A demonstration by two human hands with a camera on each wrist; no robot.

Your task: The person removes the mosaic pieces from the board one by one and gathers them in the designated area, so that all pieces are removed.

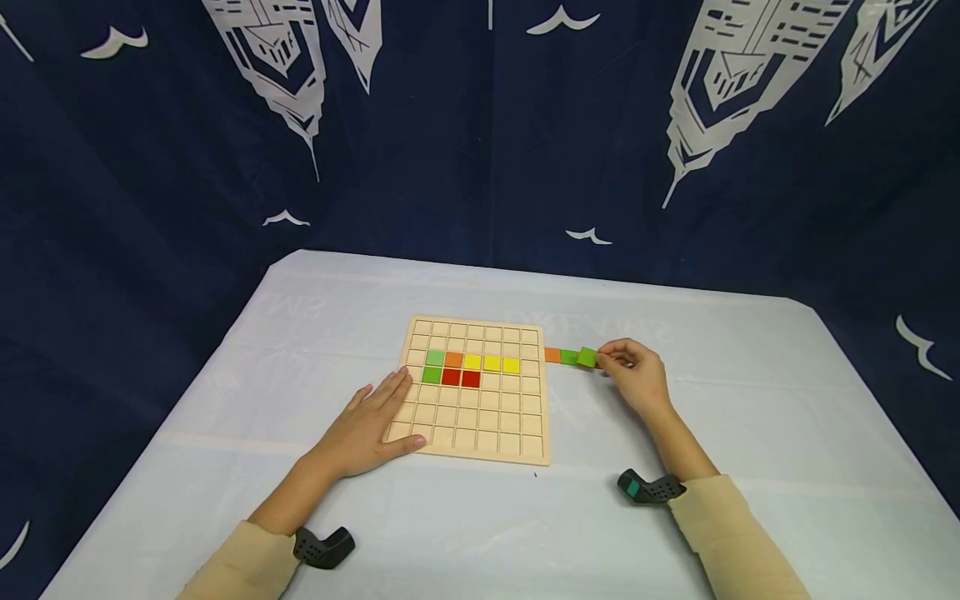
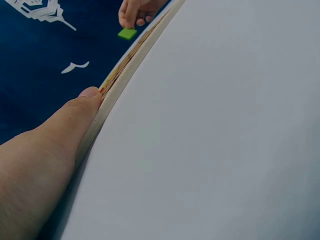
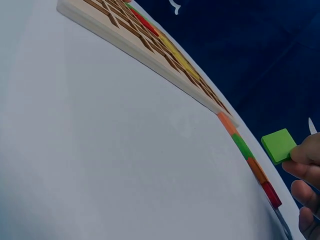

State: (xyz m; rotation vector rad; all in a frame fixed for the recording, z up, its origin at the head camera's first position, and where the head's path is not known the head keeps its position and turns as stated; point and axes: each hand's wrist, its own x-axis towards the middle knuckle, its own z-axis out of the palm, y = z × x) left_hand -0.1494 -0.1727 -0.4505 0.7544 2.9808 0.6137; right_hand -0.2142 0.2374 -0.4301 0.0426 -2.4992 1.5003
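A wooden grid board (image 1: 510,456) lies on the white table. My left hand (image 1: 367,429) rests at its left side, fingers straight on the rim and the thumb (image 2: 85,100) at the near edge. To the right of the board, my right hand (image 1: 637,375) pinches a bright green square tile (image 3: 279,145) between thumb and fingertips, raised above a row of loose tiles. That row runs out from the board's right edge: an orange tile (image 3: 226,123), a green tile (image 3: 242,146), a second orange tile (image 3: 257,170) and a red tile (image 3: 271,194).
In the board's cells sit two green tiles, one of them light green (image 1: 435,357), an orange tile (image 1: 453,360), three yellow tiles (image 1: 491,363) and two red tiles (image 1: 461,378). A dark blue curtain (image 1: 450,167) with white prints hangs behind the table (image 1: 465,533).
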